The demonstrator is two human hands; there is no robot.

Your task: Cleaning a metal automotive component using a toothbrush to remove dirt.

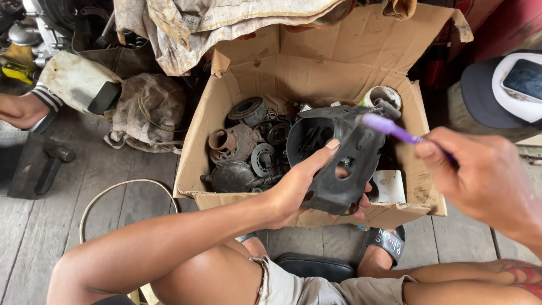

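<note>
My left hand (299, 183) grips a dark grey plastic engine cover (350, 155) with several holes, holding it up over an open cardboard box (316, 73). My right hand (480, 178) holds a purple toothbrush (389, 127), its head touching the top edge of the cover. The box holds several greasy metal engine parts (243, 152) and a roll of tape (383, 96).
Dirty cloths (186, 28) hang over the box's back flap. A stained white container (79, 82) and a rag bundle (148, 110) lie to the left on the wooden plank floor. A cap with a phone (508, 87) sits at right. A white cord (113, 195) loops on the floor.
</note>
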